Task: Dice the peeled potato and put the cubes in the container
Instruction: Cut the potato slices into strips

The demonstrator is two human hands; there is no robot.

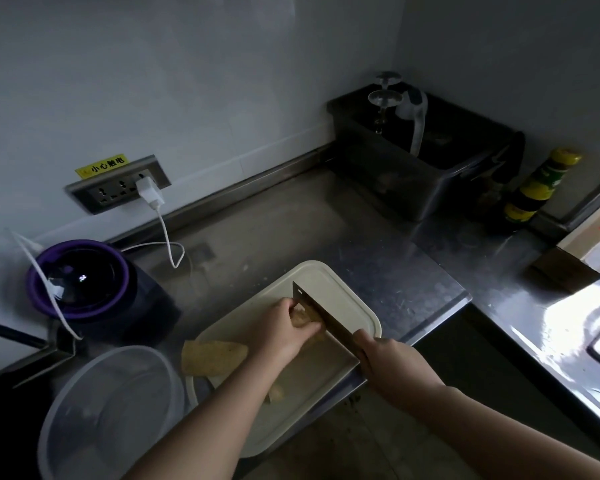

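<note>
1. Container (pixel 111 410): clear plastic, just left of the cutting board's (pixel 343 292) near corner. No cubes show inside, though the light is poor.
2. Loose potato: a broad slab (pixel 215 356) lies at the board's left edge and overhangs toward the container. A small piece (pixel 276 393) sits on the board by my left forearm. Neither is diced.
3. Left grip (pixel 284 327) is curled over a potato piece (pixel 300 318) mid-board, knuckles against the blade. Right grip (pixel 392 368) is wrapped round the cleaver's (pixel 321 313) handle at the board's right edge, blade down on the potato.
4. Judgement: early stage. I have slabs only; strips, cubes and the transfer are all left.
5. In the way: the slab lies between the cut and the container.
6. Beyond the board, left: a purple-rimmed appliance (pixel 80 275). A white cable (pixel 168 244) runs from the wall socket (pixel 118 188) onto the table (pixel 291 220).
7. Far right of the board: a metal bin (pixel 420 168) and a sauce bottle (pixel 537 188), both well apart.
</note>
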